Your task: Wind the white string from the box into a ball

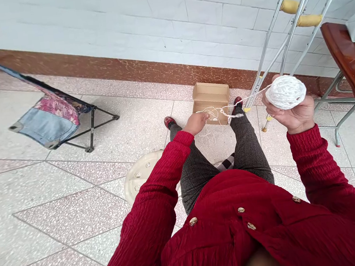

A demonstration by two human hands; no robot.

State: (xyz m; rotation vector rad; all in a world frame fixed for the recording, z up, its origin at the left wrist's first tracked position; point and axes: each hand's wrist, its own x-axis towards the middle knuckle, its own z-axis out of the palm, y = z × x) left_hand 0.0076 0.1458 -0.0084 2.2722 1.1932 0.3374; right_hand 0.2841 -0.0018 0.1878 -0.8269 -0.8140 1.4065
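In my right hand (295,115), raised at the right, rests a ball of white yarn (286,91) with the fingers wrapped around its underside. A strand runs from the ball leftward to a loose tangle of white yarn (223,111). My left hand (196,123) is closed, its fingers pinching the yarn at the tangle's left end. Below the tangle an open cardboard box (210,93) sits on the floor between my feet, its lid tipped back. Thin loops of yarn hang in front of the box and partly cover its inside.
A folding chair (52,121) with a fabric seat stands at the left. Metal crutches (288,39) lean on the tiled wall at the right, beside a brown wooden chair (345,62) holding several items. A cream plastic stool (137,174) is beside my left leg.
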